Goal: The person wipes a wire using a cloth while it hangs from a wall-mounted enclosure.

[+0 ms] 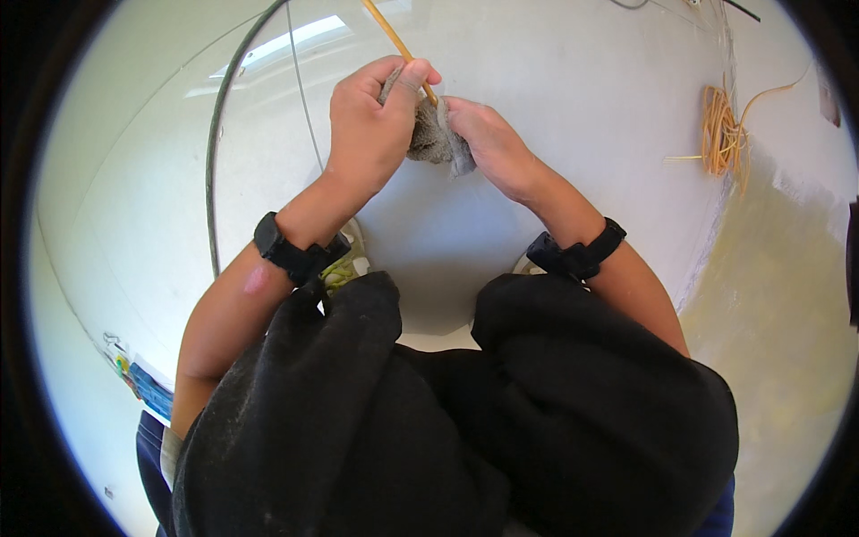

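Note:
A thin, tan, cane-like strip [390, 29] slants down from the top edge into my hands. My left hand [371, 116] is closed with the strip pinched under its thumb, and part of a grey cloth [432, 136] shows by its fingers. The crumpled cloth wraps about the strip's lower end. From the other side, my right hand [492, 143] grips the cloth, with several of its fingers hidden behind it. Both hands are close together, above the pale floor in front of my knees.
A coil of tan strands [718, 130] lies at the right on the pale floor [582, 72]. A dark cable [215, 152] curves down on the left beside a thinner wire [300, 80]. A blue item [150, 389] lies at the lower left. Yellowish floor [769, 268] spreads at the right.

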A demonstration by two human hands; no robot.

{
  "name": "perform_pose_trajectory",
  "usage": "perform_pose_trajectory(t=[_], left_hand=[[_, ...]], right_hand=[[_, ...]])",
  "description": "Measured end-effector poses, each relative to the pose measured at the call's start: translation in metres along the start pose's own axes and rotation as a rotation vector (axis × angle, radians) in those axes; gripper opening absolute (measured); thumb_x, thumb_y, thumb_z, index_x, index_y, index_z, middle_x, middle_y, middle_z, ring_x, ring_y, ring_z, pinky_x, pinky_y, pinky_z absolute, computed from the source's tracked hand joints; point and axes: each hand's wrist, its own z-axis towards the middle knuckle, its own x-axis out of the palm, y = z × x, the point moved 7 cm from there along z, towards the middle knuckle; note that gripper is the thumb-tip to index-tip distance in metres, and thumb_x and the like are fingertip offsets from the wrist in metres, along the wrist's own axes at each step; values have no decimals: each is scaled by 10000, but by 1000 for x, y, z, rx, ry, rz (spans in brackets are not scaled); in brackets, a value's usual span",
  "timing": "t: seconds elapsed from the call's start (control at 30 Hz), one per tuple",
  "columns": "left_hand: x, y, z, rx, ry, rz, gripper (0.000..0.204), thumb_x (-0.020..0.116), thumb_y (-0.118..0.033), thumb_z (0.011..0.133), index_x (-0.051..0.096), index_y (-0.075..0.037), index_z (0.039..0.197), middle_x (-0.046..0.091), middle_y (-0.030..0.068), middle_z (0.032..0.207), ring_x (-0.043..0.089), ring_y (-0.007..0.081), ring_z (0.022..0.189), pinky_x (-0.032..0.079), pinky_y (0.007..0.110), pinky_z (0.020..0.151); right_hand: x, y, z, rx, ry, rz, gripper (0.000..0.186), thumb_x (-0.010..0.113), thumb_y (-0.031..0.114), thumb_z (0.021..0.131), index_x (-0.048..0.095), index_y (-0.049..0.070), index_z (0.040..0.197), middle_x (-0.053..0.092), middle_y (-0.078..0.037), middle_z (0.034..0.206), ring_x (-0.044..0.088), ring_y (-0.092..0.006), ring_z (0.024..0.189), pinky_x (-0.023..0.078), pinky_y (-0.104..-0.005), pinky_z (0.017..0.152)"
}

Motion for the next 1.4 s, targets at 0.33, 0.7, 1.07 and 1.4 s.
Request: perform_pose_trajectory(t=[0.33, 0.7, 1.07, 1.4], left_hand=[[11, 55, 43, -143, -169, -288, 234, 563, -237, 888, 642, -20, 852, 399, -56, 629, 318, 34, 574, 256, 187, 518], [-2, 48, 46, -161, -264, -275, 231, 507, -221, 927, 555, 1, 971, 345, -57, 626, 318, 54, 567, 278, 211, 509], [-22, 51, 54, -75, -55, -235, 246, 467, -259, 952, 558, -30, 950, 307, -68, 630, 282, 49, 590, 286, 190, 528], [43, 41, 38, -98, -42, -246, 243, 493, -237, 935, 589, -16, 970, 465, -29, 669, 430, 66, 630, 382, 217, 585]], right_hand=[[-87, -56, -8, 106, -17, -326, 273, 392, 221, 858, 514, -10, 939, 459, 0, 740, 398, -94, 700, 375, -260, 654], [-124, -76, -39, 118, -17, -421, 257, 399, 242, 862, 491, 3, 847, 401, -12, 643, 390, -105, 601, 368, -272, 551], [-105, -73, -28, 75, 14, -254, 252, 408, 235, 854, 546, 25, 866, 415, 11, 635, 393, -86, 576, 366, -266, 521], [-65, -9, 11, -74, 194, -390, 271, 394, 243, 877, 528, 10, 912, 428, 17, 696, 382, -81, 641, 359, -256, 583]])
